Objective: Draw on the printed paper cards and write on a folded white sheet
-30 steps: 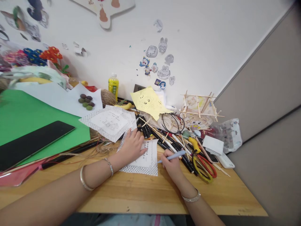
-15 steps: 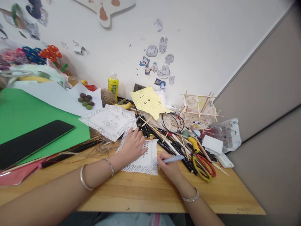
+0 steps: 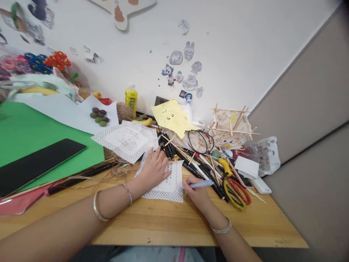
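My left hand point(image 3: 154, 168) lies flat, fingers spread, on a white printed sheet with a patterned border point(image 3: 171, 185), pinning it to the wooden desk point(image 3: 163, 222). My right hand point(image 3: 196, 192) is closed round a light blue pen point(image 3: 200, 184), whose tip rests at the sheet's right edge. Both wrists wear silver bangles.
A heap of black markers and wooden sticks point(image 3: 191, 160) lies just behind the sheet, with red and yellow scissors point(image 3: 237, 193) to the right. A stick-frame lantern point(image 3: 230, 127), yellow paper point(image 3: 171, 116), a second printed sheet point(image 3: 127, 140), green card point(image 3: 32, 134) and a black tablet point(image 3: 35, 163) surround them.
My right hand has moved the pen a little left, bringing its tip to the sheet's right edge. My left hand has stayed put on the sheet.
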A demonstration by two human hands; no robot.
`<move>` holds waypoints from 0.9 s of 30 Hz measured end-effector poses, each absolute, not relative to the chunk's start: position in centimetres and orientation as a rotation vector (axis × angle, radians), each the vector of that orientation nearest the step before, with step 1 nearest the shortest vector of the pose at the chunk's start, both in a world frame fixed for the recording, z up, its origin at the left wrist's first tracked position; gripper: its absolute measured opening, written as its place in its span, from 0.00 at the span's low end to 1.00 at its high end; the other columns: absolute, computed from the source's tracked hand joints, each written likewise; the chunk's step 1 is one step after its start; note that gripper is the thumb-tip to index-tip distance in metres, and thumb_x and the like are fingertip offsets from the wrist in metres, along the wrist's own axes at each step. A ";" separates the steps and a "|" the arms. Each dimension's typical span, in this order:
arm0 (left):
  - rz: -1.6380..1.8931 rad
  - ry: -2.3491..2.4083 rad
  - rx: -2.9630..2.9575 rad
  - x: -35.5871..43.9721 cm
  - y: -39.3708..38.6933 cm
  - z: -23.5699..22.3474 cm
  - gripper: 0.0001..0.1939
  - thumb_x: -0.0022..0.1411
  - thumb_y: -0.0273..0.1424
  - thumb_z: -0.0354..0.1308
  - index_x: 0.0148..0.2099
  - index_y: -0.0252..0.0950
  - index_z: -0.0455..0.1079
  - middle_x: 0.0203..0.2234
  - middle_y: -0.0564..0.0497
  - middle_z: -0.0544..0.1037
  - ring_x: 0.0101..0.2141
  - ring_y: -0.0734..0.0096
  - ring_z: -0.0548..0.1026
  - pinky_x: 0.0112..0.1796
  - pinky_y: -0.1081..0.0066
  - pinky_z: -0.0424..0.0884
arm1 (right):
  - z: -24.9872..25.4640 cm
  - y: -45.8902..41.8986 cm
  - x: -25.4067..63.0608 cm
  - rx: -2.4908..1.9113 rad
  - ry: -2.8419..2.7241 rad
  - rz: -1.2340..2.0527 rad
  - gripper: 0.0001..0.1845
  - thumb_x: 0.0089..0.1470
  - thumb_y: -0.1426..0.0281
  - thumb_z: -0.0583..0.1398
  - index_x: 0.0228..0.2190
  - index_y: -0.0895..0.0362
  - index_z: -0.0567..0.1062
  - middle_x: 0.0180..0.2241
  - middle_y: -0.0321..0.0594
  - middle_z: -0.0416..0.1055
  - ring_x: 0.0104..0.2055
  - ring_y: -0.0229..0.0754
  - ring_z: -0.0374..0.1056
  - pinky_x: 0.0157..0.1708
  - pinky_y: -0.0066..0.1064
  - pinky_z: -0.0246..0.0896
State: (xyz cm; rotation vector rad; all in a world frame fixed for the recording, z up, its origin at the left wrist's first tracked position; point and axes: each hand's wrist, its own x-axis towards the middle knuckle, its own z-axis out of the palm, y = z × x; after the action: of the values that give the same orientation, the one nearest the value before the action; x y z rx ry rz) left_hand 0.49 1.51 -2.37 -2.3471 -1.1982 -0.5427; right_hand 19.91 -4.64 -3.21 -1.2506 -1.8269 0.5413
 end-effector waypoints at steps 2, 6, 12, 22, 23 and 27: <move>-0.539 -1.197 -2.347 0.5 1.5 -2.4 0.24 0.61 0.44 0.57 0.47 0.26 0.72 0.50 0.31 0.71 0.58 0.38 0.60 0.57 0.43 0.52 | -3.2 -4.7 19.9 -1.251 -1.831 0.534 0.18 0.53 0.68 0.54 0.14 0.54 0.57 0.15 0.30 0.55 0.20 0.36 0.52 0.22 0.29 0.46; -0.544 -1.197 -2.348 0.5 1.5 -2.3 0.24 0.61 0.44 0.57 0.48 0.26 0.72 0.50 0.31 0.71 0.58 0.38 0.60 0.57 0.44 0.51 | -3.2 -4.7 19.9 -1.245 -1.852 0.539 0.18 0.52 0.68 0.55 0.14 0.54 0.59 0.15 0.30 0.57 0.20 0.35 0.53 0.22 0.29 0.47; -0.549 -1.203 -2.355 0.5 1.4 -2.3 0.24 0.61 0.44 0.58 0.47 0.26 0.72 0.50 0.31 0.71 0.58 0.38 0.60 0.57 0.44 0.52 | -3.4 -4.5 20.0 -1.278 -1.797 0.498 0.18 0.53 0.68 0.53 0.15 0.54 0.58 0.15 0.30 0.55 0.20 0.36 0.53 0.22 0.29 0.48; -0.551 -1.207 -2.358 0.5 1.3 -2.0 0.23 0.61 0.44 0.58 0.47 0.28 0.72 0.50 0.32 0.72 0.58 0.39 0.60 0.56 0.44 0.52 | -3.6 -4.4 20.2 -1.296 -1.766 0.494 0.18 0.54 0.68 0.53 0.15 0.53 0.57 0.15 0.29 0.55 0.20 0.36 0.52 0.22 0.29 0.47; -0.548 -1.206 -2.358 0.5 1.3 -2.0 0.24 0.61 0.44 0.58 0.47 0.27 0.72 0.50 0.32 0.72 0.58 0.38 0.60 0.56 0.44 0.53 | -3.7 -4.4 20.3 -1.299 -1.762 0.493 0.18 0.54 0.68 0.53 0.15 0.53 0.57 0.14 0.29 0.55 0.20 0.36 0.52 0.22 0.29 0.47; -0.540 -1.201 -2.362 0.5 1.4 -2.1 0.25 0.61 0.44 0.58 0.48 0.26 0.72 0.51 0.30 0.71 0.58 0.37 0.59 0.56 0.43 0.52 | -3.8 -4.4 20.3 -1.296 -1.777 0.513 0.18 0.52 0.67 0.55 0.14 0.54 0.58 0.15 0.29 0.56 0.20 0.36 0.53 0.22 0.29 0.47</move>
State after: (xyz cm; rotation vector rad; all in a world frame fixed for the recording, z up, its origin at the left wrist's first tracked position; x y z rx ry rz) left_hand 0.47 1.37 -2.12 -2.3615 -1.2011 -0.5396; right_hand 20.28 -4.36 -3.76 -1.2964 -1.7767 0.5133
